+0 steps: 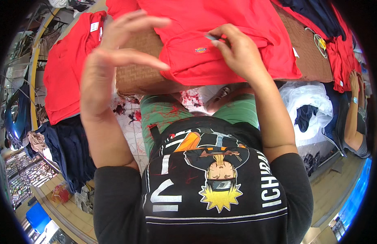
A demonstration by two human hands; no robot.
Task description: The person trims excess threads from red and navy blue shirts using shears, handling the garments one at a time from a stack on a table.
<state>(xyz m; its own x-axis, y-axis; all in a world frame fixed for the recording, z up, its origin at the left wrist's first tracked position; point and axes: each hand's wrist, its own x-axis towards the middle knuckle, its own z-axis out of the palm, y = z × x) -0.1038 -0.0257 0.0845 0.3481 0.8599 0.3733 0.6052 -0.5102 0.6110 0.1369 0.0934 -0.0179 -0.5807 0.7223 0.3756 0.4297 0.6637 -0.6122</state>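
While left hand (pixel 102 67) gapes, right hand (pixel 242 52) pinches grey object (pixel 211 37), red garment (pixel 192 30) below

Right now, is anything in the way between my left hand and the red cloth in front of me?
Nothing visible stands between your left hand and the red cloth. Your right hand, pinching a small grey thing, is farther right.

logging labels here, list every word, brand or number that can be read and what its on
Locations only, wording not copied:
Black shirt: large white lettering beside a cartoon figure, legible.
Centre red garment: small coloured patch, lettering tiny.
Left red pile: white tag, too small to read.
Far-right red garment: white label, likewise.
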